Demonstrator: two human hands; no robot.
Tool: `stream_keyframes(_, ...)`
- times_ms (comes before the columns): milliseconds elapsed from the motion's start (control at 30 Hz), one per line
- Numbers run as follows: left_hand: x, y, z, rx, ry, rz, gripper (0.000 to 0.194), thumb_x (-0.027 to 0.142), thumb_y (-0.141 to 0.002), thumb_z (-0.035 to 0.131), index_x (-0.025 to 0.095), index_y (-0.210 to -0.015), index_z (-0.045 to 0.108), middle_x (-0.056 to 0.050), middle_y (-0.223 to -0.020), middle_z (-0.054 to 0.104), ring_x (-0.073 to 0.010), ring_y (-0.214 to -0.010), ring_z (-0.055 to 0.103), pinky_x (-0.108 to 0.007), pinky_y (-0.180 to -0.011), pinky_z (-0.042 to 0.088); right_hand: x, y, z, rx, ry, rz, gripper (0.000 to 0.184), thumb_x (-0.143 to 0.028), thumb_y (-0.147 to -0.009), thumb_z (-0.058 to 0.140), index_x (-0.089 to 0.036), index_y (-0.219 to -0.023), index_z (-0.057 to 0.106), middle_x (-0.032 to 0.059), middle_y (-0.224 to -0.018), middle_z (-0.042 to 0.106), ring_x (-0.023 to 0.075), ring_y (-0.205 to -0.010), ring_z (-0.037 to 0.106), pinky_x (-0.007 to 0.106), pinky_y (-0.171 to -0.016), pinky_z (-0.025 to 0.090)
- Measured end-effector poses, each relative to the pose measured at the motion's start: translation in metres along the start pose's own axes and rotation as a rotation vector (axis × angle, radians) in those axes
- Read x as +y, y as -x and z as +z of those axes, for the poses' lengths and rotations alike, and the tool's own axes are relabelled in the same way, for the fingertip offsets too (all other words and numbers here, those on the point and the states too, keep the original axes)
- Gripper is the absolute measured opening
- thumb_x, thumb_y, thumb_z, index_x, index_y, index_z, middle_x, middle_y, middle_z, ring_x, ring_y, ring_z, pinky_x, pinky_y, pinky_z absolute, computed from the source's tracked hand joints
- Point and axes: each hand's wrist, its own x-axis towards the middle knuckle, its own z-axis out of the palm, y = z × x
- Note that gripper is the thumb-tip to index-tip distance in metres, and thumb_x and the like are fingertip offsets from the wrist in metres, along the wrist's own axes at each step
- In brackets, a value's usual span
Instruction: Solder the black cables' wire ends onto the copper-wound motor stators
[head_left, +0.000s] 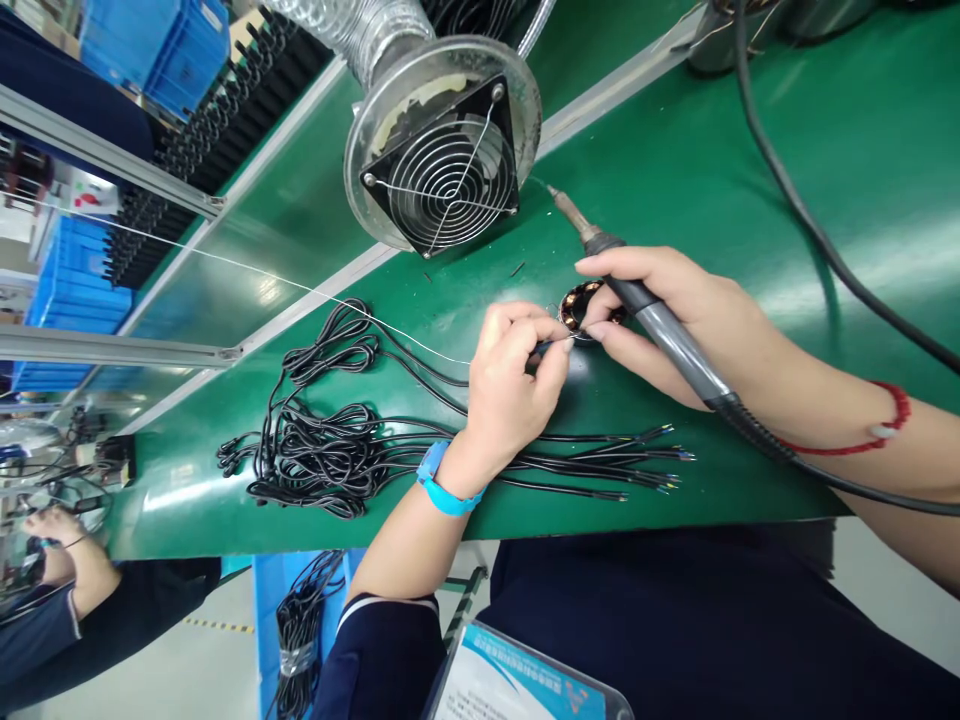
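My right hand (pixel 675 310) is closed around a soldering iron (pixel 660 330), its metal tip pointing up and left toward the fan guard. The thumb and a fingertip of that hand also touch a small ring-shaped coil with copper windings (pixel 576 300), partly hidden behind them. My left hand (pixel 517 375) is closed at the coil's near-left edge, pinching the end of a black cable (pixel 541 350). A thin silvery wire (pixel 360 310) runs from the upper left into this hand. Its fingers hide exactly where cable, wire and coil meet.
Coiled black cables (pixel 322 450) lie left on the green bench (pixel 862 200), their stripped ends (pixel 667 455) near the front edge. A round fume extractor fan (pixel 450 185) hangs close above. The iron's cord (pixel 840 480) trails right. At far left, another person's arm (pixel 82 560) shows.
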Motion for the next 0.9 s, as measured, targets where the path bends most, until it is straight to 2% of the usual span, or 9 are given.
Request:
stream_keyframes(67, -0.001, 0.0, -0.003, -0.026, 0.048, -0.066, 0.006, 0.019, -0.089, 0.066, 0.019, -0.095, 0.063, -0.005, -0.098, 0.063, -0.0136, -0.088, 0.06, -0.025, -0.07, 0.049, -0.001, 0.001, -0.001, 0.007, 0.001, 0.026, 0.044, -0.021, -0.093, 0.054, -0.029, -0.136, 0.05, 0.0002, -0.097, 0.071, 0.0241, -0.099, 0.071, 0.043, -0.091, 0.053)
stream_keyframes(167, -0.005, -0.002, -0.015, -0.19, 0.237, -0.391, 0.028, 0.024, -0.086, 0.068, 0.02, -0.112, 0.058, -0.007, -0.112, 0.064, -0.0094, -0.076, 0.059, -0.023, -0.064, 0.048, 0.001, 0.003, -0.001, 0.022, 0.004, 0.029, 0.053, -0.017, -0.09, 0.052, -0.03, -0.141, 0.046, 0.0017, -0.107, 0.071, 0.0252, -0.108, 0.069, 0.045, -0.098, 0.052)
stream_keyframes(267, -0.009, -0.009, -0.027, -0.502, 0.466, -0.74, 0.018, 0.03, -0.087, 0.067, 0.017, -0.097, 0.06, -0.004, -0.093, 0.068, -0.0063, -0.063, 0.056, -0.019, -0.055, 0.045, 0.007, 0.002, 0.002, -0.036, 0.016, -0.029, 0.061, -0.014, -0.086, 0.051, -0.028, -0.145, 0.04, 0.0044, -0.121, 0.069, 0.0277, -0.116, 0.065, 0.049, -0.1, 0.051)
stream_keyframes(333, -0.01, -0.014, -0.03, -0.574, 0.575, -0.875, 0.021, 0.035, -0.089, 0.064, 0.015, -0.081, 0.061, -0.001, -0.076, 0.066, -0.0052, -0.056, 0.052, -0.018, -0.05, 0.039, 0.009, 0.001, 0.004, -0.102, 0.051, -0.078, 0.062, -0.015, -0.085, 0.051, -0.028, -0.144, 0.039, 0.0052, -0.124, 0.068, 0.0299, -0.118, 0.064, 0.052, -0.098, 0.051)
stream_keyframes(433, -0.009, -0.018, -0.028, -0.415, 0.662, -1.011, 0.026, 0.034, -0.09, 0.06, 0.014, -0.073, 0.063, 0.001, -0.065, 0.063, -0.0034, -0.05, 0.044, -0.017, -0.045, 0.029, 0.009, -0.001, 0.007, -0.135, 0.097, -0.111, 0.057, -0.016, -0.086, 0.05, -0.03, -0.141, 0.038, 0.0046, -0.117, 0.069, 0.03, -0.11, 0.064, 0.052, -0.095, 0.052)
stream_keyframes(533, -0.009, -0.019, -0.025, -0.288, 0.715, -1.072, 0.019, 0.027, -0.082, 0.066, 0.014, -0.068, 0.063, 0.003, -0.058, 0.057, -0.0033, -0.049, 0.042, -0.016, -0.045, 0.025, 0.005, 0.0, 0.007, -0.133, 0.109, -0.118, 0.055, -0.018, -0.088, 0.051, -0.03, -0.14, 0.037, 0.0043, -0.107, 0.069, 0.0284, -0.096, 0.064, 0.05, -0.089, 0.052)
stream_keyframes(700, -0.009, -0.019, -0.026, -0.231, 0.769, -1.094, 0.019, 0.023, -0.069, 0.076, 0.015, -0.062, 0.061, 0.007, -0.053, 0.05, -0.0028, -0.049, 0.038, -0.018, -0.046, 0.025, 0.004, 0.004, 0.004, -0.151, 0.096, -0.146, 0.057, -0.023, -0.088, 0.055, -0.03, -0.142, 0.039, 0.0049, -0.11, 0.069, 0.0298, -0.096, 0.064, 0.05, -0.087, 0.051)
stream_keyframes(833, -0.003, -0.022, -0.023, -0.224, 0.747, -1.102, 0.028, 0.029, -0.063, 0.087, 0.015, -0.062, 0.063, 0.007, -0.054, 0.053, -0.0038, -0.053, 0.044, -0.019, -0.054, 0.036, 0.007, 0.004, 0.002, -0.115, 0.092, -0.177, 0.06, -0.022, -0.088, 0.054, -0.028, -0.146, 0.037, 0.0056, -0.111, 0.071, 0.0282, -0.098, 0.065, 0.047, -0.087, 0.051)
stream_keyframes(900, 0.002, -0.024, -0.02, -0.231, 0.724, -1.097, 0.028, 0.028, -0.067, 0.087, 0.015, -0.063, 0.063, 0.006, -0.054, 0.053, -0.0056, -0.056, 0.049, -0.02, -0.059, 0.041, 0.006, 0.004, 0.003, -0.115, 0.105, -0.176, 0.061, -0.022, -0.088, 0.054, -0.029, -0.146, 0.037, 0.0059, -0.112, 0.071, 0.0279, -0.098, 0.065, 0.046, -0.086, 0.051)
